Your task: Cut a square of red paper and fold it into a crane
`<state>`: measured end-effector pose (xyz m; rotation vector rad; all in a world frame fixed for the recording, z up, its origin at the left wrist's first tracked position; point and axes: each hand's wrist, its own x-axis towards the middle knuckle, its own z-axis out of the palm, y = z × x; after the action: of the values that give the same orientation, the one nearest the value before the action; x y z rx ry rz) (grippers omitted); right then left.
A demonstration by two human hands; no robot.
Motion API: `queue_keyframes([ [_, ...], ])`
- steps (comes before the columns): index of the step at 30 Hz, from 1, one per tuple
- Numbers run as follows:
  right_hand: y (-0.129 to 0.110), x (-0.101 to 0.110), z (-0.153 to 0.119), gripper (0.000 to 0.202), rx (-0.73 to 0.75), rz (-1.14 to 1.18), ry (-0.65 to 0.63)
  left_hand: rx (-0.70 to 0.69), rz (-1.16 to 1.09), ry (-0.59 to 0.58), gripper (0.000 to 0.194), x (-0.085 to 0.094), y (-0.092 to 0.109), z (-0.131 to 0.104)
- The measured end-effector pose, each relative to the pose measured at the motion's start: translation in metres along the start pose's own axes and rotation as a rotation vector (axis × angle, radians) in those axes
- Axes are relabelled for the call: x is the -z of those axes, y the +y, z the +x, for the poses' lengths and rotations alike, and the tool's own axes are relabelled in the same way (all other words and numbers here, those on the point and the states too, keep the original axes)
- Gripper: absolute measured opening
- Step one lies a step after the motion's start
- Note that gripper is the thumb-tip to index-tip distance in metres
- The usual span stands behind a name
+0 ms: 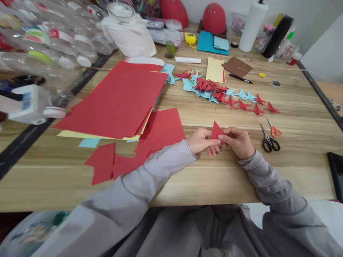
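A small folded piece of red paper (217,130), triangular with its tip pointing up, is held between my two hands above the table's front part. My left hand (201,140) pinches its left and lower side. With thumb and fingers, my right hand (239,141) grips the right edge, the thumb lying over the front. Behind the hands, folded red paper cranes (242,105) and light blue ones (242,94) lie in rows and a heap. Red paper offcuts (163,128) lie left of my left hand.
Black-handled scissors (270,142) and orange scissors (275,131) lie right of my right hand. A stack of red sheets (120,96) covers the left side. Plastic bottles (64,39) crowd the far left. A black pen (240,78) and brown paper (237,66) lie farther back.
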<state>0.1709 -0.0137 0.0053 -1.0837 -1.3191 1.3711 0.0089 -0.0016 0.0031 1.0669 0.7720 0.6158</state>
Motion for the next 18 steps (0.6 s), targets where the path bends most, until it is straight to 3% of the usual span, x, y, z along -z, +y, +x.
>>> queue_keyframes([
  [3, -0.0015, 0.0014, -0.0001, 0.021, -0.027, -0.009, -0.095, 0.056, 0.032, -0.087, 0.028, 0.0044, 0.0028, 0.0002],
  [7, -0.0016, 0.003, 0.0009, 0.025, -0.051, -0.029, -0.114, 0.096, 0.028, -0.116, 0.034, 0.0057, 0.0039, 0.0],
  [14, -0.0024, 0.0012, -0.0016, 0.031, -0.044, -0.193, -0.008, 0.045, -0.017, 0.0, 0.045, 0.0024, 0.0002, 0.0004],
  [18, -0.0048, 0.0002, -0.0026, 0.038, -0.111, -0.261, 0.001, 0.012, -0.026, 0.067, 0.048, 0.0, -0.0028, 0.0011],
])
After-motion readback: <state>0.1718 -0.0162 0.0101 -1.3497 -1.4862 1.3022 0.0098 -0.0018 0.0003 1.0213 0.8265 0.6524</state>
